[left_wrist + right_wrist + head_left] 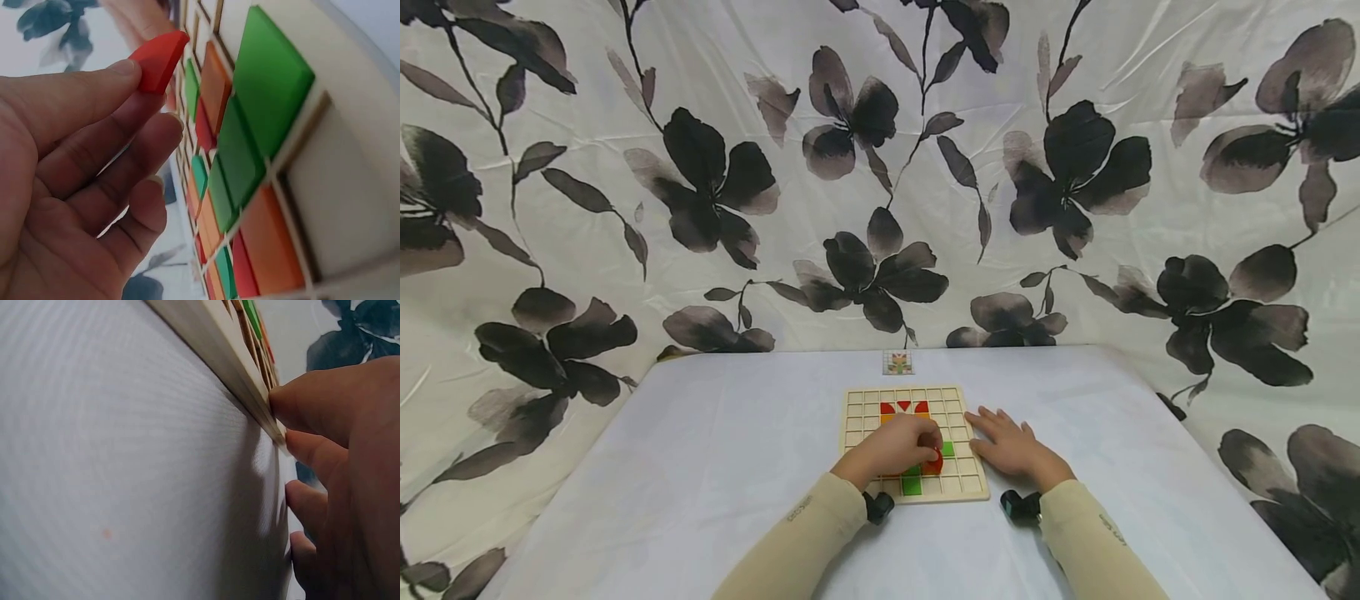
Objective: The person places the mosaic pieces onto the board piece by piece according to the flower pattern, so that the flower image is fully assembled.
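My left hand (893, 446) pinches a small red quarter-circle tile (159, 64) between thumb and fingers, just above the wooden grid board (966, 483). The other fingers of that hand curl loosely below it in the left wrist view. Green tiles (270, 84), orange tiles (269, 240) and red ones lie in the board's cells, partly covered by the hand in the head view. My right hand (1011, 447) lies at the board's right edge, fingers spread and fairly straight. Its thumb and a fingertip touch the board's wooden side (250, 390) in the right wrist view.
A small picture card (898, 362) with a coloured pattern lies beyond the board, near the table's far edge. The white-covered table (737, 433) surrounds the board. Behind it hangs a floral cloth (955, 275).
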{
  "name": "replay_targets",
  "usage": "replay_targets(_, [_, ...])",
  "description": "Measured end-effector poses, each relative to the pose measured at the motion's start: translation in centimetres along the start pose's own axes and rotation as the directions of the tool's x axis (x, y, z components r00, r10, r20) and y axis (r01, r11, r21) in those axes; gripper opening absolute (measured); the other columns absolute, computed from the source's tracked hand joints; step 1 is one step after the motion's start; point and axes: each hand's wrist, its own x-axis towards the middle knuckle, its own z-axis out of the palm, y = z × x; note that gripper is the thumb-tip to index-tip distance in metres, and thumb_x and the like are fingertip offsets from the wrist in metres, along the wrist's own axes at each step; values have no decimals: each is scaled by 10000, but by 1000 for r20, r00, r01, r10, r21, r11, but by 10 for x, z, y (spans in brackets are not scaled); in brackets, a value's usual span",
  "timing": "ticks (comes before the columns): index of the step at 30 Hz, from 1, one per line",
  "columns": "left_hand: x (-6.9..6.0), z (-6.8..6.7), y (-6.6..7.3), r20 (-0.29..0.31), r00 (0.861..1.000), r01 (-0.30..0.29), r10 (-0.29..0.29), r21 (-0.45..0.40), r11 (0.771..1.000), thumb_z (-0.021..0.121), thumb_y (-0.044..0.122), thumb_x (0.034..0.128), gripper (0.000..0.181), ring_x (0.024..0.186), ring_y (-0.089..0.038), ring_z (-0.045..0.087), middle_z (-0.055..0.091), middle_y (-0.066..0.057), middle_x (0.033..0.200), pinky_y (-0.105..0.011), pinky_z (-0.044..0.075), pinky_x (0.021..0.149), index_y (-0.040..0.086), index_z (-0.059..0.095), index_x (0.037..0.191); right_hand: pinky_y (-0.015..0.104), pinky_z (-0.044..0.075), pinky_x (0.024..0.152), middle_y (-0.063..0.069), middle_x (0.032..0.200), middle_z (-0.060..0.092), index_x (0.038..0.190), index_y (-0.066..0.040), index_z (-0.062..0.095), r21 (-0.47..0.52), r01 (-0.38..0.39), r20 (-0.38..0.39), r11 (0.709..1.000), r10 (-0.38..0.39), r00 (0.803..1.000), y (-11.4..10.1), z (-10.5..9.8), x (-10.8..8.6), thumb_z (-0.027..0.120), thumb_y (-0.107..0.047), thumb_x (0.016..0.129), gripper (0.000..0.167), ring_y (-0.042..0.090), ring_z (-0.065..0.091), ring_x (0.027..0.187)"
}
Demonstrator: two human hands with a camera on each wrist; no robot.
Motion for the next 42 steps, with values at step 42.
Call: replay_targets(42, [8,-6,-11,45,999,22,-28,131,991,609,153,940,89,778,-81,527,604,105,857,-219,449,727,198,679,909,716,71,1102,138,1586,269,1495,-192,375,-6,17,8,1000,-17,1000,-7,-1,1,460,-352,996,531,442,161,1465])
